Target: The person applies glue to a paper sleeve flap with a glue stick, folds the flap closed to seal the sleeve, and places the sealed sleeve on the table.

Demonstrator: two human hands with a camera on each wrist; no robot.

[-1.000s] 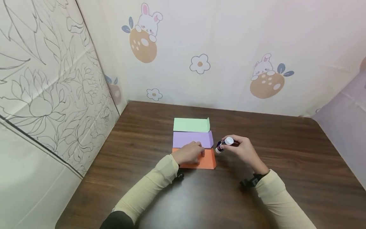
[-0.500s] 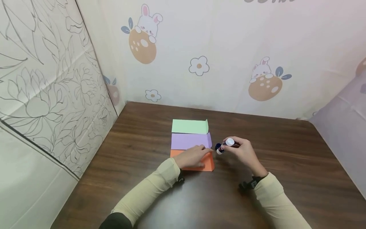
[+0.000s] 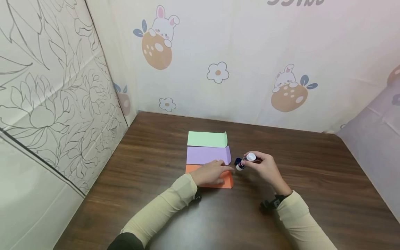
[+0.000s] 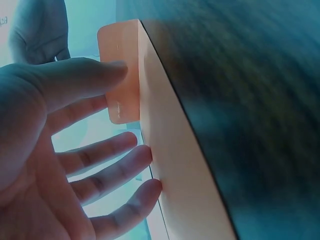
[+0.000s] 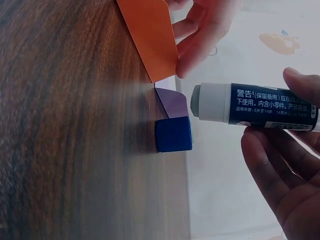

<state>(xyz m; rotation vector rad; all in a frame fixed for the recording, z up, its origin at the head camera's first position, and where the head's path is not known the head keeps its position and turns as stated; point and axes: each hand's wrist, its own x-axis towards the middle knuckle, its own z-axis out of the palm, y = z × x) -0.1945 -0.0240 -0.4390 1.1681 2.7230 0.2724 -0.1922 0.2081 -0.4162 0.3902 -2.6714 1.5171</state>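
My left hand (image 3: pixel 210 173) lies over the orange paper (image 4: pixel 170 150), fingers mostly straight, fingertips touching the sheet. In the left wrist view the thumb overlaps the raised end flap (image 4: pixel 122 92), and the index finger passes behind it; whether the thumb touches it I cannot tell. My right hand (image 3: pixel 264 168) grips a dark blue glue stick (image 5: pixel 272 107), its white collar and uncovered tip pointing toward the papers. A blue cap (image 5: pixel 174 135) stands on the table near that tip. Purple paper (image 3: pixel 206 155) and green paper (image 3: pixel 206 139) lie in a row beyond the orange one.
The dark wooden table (image 3: pixel 162 146) extends around the papers. A patterned fabric wall (image 3: pixel 250 45) rises along its back edge, with a flower-printed panel (image 3: pixel 50 104) on the left. Each of the coloured strips has a folded flap at its right end.
My left index finger has stretched right toward the orange flap from its earlier bent pose. The right hand with the glue stick has shifted slightly, and the cap now shows apart from the stick.
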